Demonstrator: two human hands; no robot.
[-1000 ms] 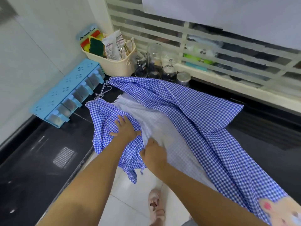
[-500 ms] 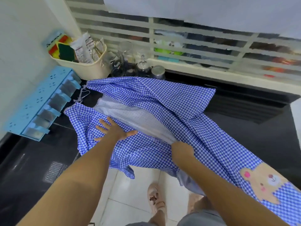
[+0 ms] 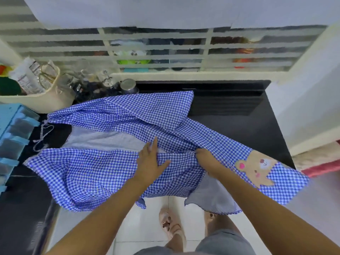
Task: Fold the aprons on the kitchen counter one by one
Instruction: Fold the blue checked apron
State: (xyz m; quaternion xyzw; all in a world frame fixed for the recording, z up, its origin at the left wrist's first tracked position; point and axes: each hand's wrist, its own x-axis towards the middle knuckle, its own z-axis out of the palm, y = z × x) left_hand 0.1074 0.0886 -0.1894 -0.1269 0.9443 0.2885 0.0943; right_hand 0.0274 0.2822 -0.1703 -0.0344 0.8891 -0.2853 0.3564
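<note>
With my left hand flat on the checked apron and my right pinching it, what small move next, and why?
Probably draw the right hand rightward to pull the apron taut while the left hand pins it; the cloth lies creased and overhangs the counter.

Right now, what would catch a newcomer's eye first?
The blue gingham apron sprawls across the black counter, its near edge hanging over the floor. The left hand presses flat on its middle while the right hand pinches a fold beside it. A bear patch sits at its right end.
</note>
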